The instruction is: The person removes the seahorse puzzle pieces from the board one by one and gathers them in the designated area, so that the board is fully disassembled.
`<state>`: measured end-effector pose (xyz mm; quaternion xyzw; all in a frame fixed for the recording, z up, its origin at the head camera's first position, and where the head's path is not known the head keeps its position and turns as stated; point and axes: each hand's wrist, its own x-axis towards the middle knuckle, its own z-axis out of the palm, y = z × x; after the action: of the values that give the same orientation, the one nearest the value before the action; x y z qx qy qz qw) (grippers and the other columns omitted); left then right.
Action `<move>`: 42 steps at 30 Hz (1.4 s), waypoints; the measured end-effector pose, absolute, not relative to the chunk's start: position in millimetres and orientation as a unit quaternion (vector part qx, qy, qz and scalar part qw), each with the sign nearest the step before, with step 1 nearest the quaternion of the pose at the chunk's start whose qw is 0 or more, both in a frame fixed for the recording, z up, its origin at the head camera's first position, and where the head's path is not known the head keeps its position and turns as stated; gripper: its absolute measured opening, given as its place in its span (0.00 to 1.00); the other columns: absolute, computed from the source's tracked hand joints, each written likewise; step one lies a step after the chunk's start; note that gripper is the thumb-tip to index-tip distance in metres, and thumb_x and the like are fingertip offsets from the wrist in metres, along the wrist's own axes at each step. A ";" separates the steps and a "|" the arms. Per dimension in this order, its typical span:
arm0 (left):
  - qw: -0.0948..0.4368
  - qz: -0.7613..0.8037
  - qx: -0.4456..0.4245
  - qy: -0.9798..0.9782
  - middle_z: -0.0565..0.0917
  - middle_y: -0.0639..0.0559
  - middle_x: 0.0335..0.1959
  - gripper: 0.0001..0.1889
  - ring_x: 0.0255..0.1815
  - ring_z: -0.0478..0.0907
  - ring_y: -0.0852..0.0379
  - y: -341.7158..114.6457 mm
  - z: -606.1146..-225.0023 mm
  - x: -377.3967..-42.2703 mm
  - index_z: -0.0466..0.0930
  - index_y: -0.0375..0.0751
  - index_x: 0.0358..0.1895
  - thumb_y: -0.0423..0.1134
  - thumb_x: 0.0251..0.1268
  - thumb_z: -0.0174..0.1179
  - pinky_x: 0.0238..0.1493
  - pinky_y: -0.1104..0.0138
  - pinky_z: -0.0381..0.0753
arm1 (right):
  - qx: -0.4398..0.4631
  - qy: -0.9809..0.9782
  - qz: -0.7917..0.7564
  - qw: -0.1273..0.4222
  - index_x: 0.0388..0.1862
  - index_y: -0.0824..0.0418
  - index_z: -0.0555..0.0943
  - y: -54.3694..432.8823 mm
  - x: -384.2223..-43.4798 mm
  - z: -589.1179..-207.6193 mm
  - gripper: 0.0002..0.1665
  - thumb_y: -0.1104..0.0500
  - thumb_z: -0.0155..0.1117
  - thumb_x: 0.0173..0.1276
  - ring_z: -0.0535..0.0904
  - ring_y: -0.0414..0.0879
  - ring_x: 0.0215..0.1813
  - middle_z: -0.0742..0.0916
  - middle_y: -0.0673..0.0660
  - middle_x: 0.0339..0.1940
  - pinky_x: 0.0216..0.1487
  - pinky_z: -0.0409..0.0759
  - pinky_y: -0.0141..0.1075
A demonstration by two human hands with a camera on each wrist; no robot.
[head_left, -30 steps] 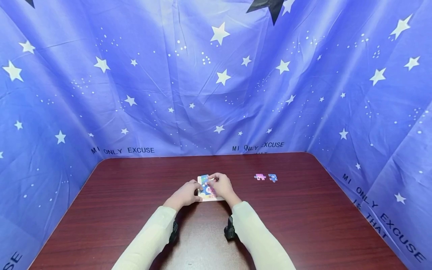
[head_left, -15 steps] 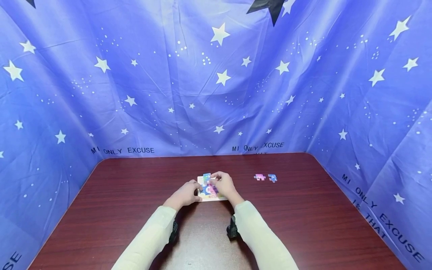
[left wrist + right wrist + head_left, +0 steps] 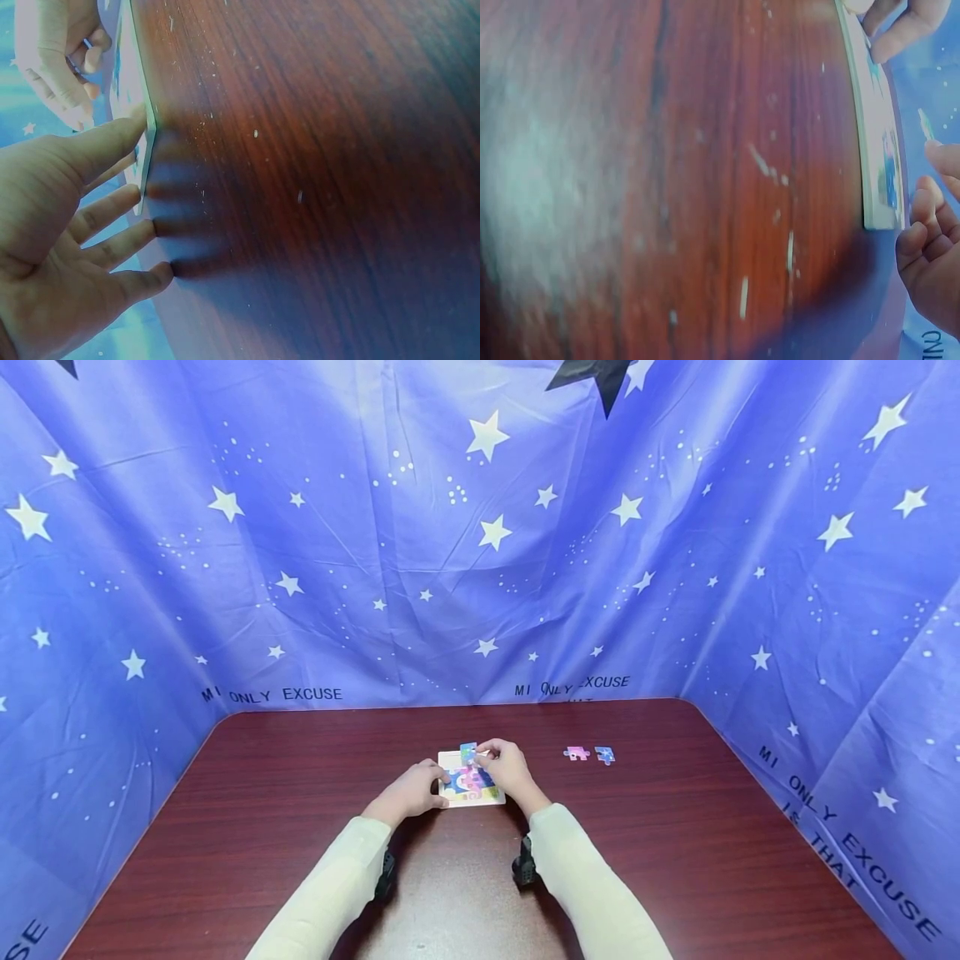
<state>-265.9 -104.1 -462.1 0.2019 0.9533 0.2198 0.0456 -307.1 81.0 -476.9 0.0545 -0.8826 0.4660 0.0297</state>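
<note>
A square jigsaw board (image 3: 445, 800) with a pale rim lies on the table, its lower part filled with colourful pieces. At its left edge is my left hand (image 3: 410, 790), fingers spread and fairly straight. The left wrist view shows this left hand (image 3: 75, 217) with its thumb at the board's edge (image 3: 152, 124) and other fingertips down at the table. My right hand (image 3: 512, 771) pinches a blue jigsaw piece (image 3: 468, 753) over the board's far part, where a pale bare area shows. In the right wrist view the thin piece (image 3: 926, 124) tilts up from the fingertips, above the board.
Two loose jigsaw pieces, one pink (image 3: 576, 753) and one blue (image 3: 605, 755), lie on the dark red wooden table (image 3: 645, 827) to the right. A blue curtain with stars (image 3: 420, 543) surrounds the table's back and sides.
My right hand has drawn the blue piece rightward and slightly away along the board's far part, uncovering pale board at the far left. My left hand has stayed in place.
</note>
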 end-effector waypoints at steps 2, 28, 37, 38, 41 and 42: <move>0.045 0.218 0.201 0.954 0.77 0.45 0.44 0.17 0.49 0.75 0.48 -104.0 -461.9 -265.8 0.81 0.36 0.43 0.37 0.50 0.69 0.57 0.59 0.72 | 0.058 -0.885 0.460 0.031 0.38 0.60 0.84 83.3 -307.3 -476.6 0.07 0.60 0.65 0.61 0.68 0.42 0.26 0.77 0.52 0.24 0.29 0.68 0.31; 0.039 0.228 0.202 0.952 0.77 0.44 0.44 0.16 0.48 0.75 0.48 -102.7 -459.3 -263.6 0.81 0.35 0.42 0.36 0.49 0.70 0.57 0.58 0.72 | 0.056 -0.890 0.450 0.051 0.36 0.62 0.83 115.0 -310.5 -479.3 0.06 0.61 0.66 0.60 0.71 0.41 0.30 0.79 0.53 0.26 0.34 0.69 0.30; 0.035 0.226 0.207 0.951 0.77 0.44 0.43 0.16 0.47 0.75 0.49 -102.6 -460.4 -262.7 0.81 0.35 0.42 0.35 0.48 0.70 0.56 0.58 0.72 | 0.042 -0.896 0.440 0.056 0.36 0.62 0.83 128.2 -308.5 -483.0 0.06 0.61 0.65 0.60 0.71 0.42 0.30 0.81 0.53 0.26 0.34 0.70 0.32; 0.035 0.225 0.207 0.952 0.77 0.44 0.43 0.16 0.46 0.75 0.49 -102.6 -460.6 -262.7 0.81 0.35 0.42 0.35 0.48 0.70 0.56 0.58 0.72 | 0.042 -0.896 0.438 0.057 0.36 0.62 0.83 129.4 -308.5 -483.6 0.06 0.61 0.66 0.60 0.71 0.42 0.29 0.80 0.53 0.26 0.33 0.69 0.31; 0.037 0.223 0.203 0.953 0.77 0.45 0.43 0.16 0.46 0.75 0.49 -102.9 -460.9 -262.4 0.81 0.35 0.42 0.36 0.48 0.70 0.56 0.59 0.72 | 0.047 -0.897 0.435 0.062 0.35 0.63 0.83 132.3 -308.4 -484.6 0.06 0.62 0.66 0.60 0.71 0.41 0.29 0.81 0.54 0.25 0.33 0.69 0.31; 0.038 0.222 0.202 0.953 0.77 0.45 0.43 0.16 0.46 0.75 0.50 -102.9 -461.0 -262.4 0.81 0.35 0.42 0.36 0.48 0.70 0.56 0.59 0.72 | 0.047 -0.897 0.435 0.063 0.35 0.63 0.83 133.3 -308.5 -484.8 0.06 0.62 0.66 0.60 0.71 0.41 0.29 0.80 0.54 0.25 0.32 0.69 0.31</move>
<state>-262.4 -102.9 -461.0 0.2016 0.9532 0.2220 0.0378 -308.5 133.3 -484.8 0.0471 -0.8971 0.4346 0.0633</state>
